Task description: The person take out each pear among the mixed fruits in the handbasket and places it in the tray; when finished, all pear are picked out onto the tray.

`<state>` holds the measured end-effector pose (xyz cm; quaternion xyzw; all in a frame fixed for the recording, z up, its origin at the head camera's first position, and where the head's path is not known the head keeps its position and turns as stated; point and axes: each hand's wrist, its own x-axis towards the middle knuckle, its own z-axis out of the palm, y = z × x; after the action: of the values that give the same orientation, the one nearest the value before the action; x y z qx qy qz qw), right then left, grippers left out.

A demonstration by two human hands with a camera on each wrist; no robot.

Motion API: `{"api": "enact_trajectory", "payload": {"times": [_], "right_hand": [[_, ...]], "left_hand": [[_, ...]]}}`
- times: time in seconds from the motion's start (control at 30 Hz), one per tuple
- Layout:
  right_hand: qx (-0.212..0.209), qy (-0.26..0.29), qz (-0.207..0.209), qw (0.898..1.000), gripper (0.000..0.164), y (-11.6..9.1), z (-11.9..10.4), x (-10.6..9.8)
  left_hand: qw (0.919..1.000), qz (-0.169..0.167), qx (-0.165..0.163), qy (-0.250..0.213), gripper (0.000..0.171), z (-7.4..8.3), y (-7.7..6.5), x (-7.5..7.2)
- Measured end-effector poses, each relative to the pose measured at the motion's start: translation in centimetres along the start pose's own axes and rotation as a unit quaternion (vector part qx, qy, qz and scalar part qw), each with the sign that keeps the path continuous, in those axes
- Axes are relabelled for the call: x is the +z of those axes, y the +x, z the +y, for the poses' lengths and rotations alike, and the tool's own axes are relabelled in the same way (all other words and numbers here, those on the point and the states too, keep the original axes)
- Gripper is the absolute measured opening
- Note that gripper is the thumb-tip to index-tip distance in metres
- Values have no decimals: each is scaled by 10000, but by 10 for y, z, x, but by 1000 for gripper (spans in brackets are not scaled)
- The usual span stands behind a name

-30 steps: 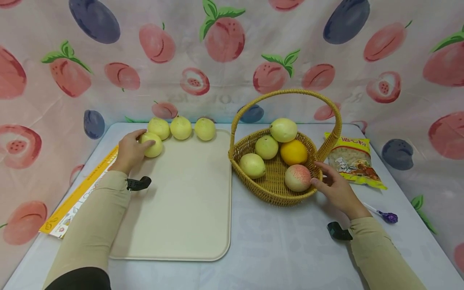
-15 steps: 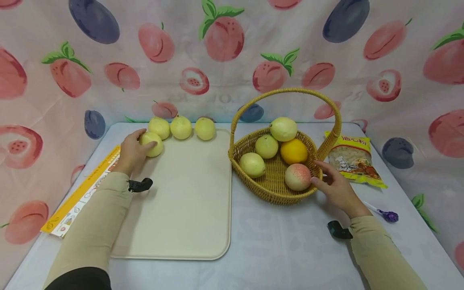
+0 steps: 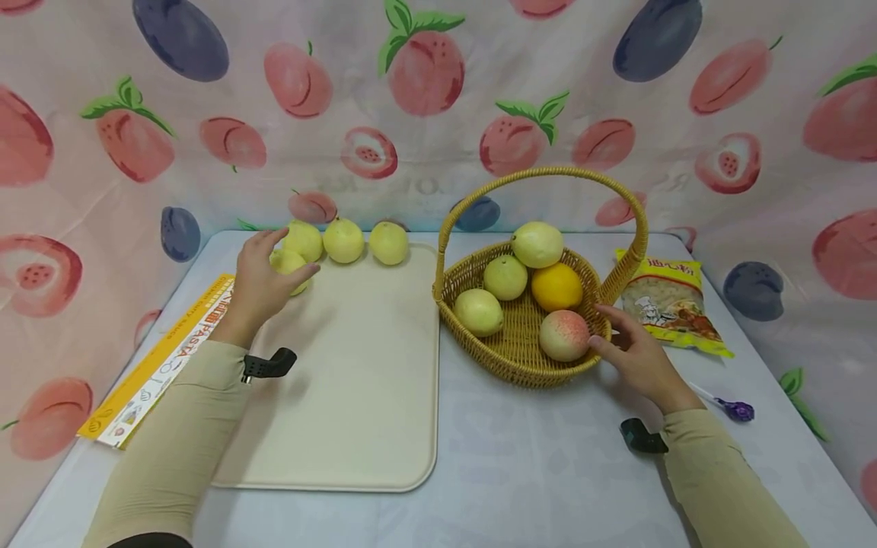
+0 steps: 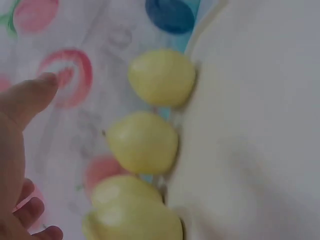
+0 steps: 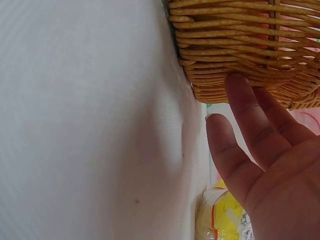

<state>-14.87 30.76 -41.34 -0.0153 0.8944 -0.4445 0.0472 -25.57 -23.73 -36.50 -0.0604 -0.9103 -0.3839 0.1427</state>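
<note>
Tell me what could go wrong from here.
The left hand hangs close to the nearest yellow fruit; a brush might roll it across the tray.

The right hand is at the side of the basket, so a bump could jolt it, and the pale fruit showing above its back rim might tumble out.

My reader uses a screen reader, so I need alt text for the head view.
A person's left hand hovers beside four pale yellow fruits at the far end of a beige tray; the right hand touches a wicker basket holding five fruits. A yellow food packet lies right of it.
</note>
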Motion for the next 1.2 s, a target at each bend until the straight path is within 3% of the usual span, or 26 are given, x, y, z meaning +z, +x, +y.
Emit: {"api": "enact_trajectory", "payload": {"times": [0.27,0.53,0.87,1.2], "right_hand": [[-21,-31,17,10000,71,0,-1,0],[-29,-18,26,10000,71,0,-1,0],[-16,7,42,10000,71,-1,0,1],[-66,2,40,10000,71,0,0,1]], "left_hand": [[9951,-280,741,-586,76,40,-26,11],[9811,-585,1764,-541,78,73,-45,33],[9605,-1171,2386,-822,81,105,-59,65],[9392,-1961,2688,-843,73,135,-59,96]]}}
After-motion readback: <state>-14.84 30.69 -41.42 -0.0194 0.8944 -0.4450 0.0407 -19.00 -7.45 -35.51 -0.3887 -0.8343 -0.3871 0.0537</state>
